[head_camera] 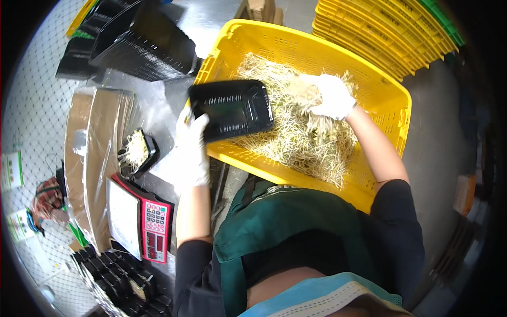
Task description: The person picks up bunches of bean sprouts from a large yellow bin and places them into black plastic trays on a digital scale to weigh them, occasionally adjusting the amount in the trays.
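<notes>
My gloved left hand (193,146) grips a black plastic tray (229,109) by its near left side. The tray's inside faces me with nothing in it, and it overlaps the left wall of a yellow plastic crate (273,174). Inside the crate lies a heap of bean sprouts (301,146), pale with yellowish heads. My right hand (332,97), in a white glove, is down in the crate with a clump of sprouts (305,95) in its fingers. Loose strands hang below that hand.
Left of the crate, a steel table (148,95) bears stacked black trays (146,47), a sprout-filled tray (136,152), a cardboard box in clear film (93,158) and a red digital scale (156,214). More black trays (115,277) stand at lower left. Nested yellow crates (380,31) rise at upper right.
</notes>
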Demonstrator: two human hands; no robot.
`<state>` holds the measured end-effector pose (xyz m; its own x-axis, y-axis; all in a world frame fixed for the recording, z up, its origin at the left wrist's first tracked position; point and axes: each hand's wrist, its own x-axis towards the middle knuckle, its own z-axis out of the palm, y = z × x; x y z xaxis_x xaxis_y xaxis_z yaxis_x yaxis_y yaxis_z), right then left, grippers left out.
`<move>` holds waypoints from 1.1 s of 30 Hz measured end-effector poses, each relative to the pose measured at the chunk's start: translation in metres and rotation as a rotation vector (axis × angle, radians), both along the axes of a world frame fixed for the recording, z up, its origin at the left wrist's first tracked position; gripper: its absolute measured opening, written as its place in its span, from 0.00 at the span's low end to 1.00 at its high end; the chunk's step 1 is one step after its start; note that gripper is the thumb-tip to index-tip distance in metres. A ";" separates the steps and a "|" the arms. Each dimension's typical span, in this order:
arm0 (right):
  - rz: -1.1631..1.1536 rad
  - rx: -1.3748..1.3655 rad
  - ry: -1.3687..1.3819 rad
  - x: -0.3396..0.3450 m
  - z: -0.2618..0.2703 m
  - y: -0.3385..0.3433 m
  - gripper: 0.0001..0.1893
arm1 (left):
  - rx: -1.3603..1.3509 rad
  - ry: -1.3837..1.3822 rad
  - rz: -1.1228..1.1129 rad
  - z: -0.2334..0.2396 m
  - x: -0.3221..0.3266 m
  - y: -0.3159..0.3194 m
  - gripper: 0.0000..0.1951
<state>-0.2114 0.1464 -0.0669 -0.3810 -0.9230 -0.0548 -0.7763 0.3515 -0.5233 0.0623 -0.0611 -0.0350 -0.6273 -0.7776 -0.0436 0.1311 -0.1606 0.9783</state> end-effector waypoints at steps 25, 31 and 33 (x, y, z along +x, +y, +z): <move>0.938 -0.440 0.353 0.566 0.114 -0.317 0.25 | 0.233 0.735 0.910 0.008 0.376 -0.067 0.32; 0.973 -0.447 0.378 0.606 0.083 -0.334 0.19 | -0.280 -0.242 1.253 0.003 0.429 -0.067 0.29; 1.013 -0.208 0.336 0.605 0.091 -0.337 0.20 | -0.296 -0.337 1.176 0.028 0.437 -0.066 0.32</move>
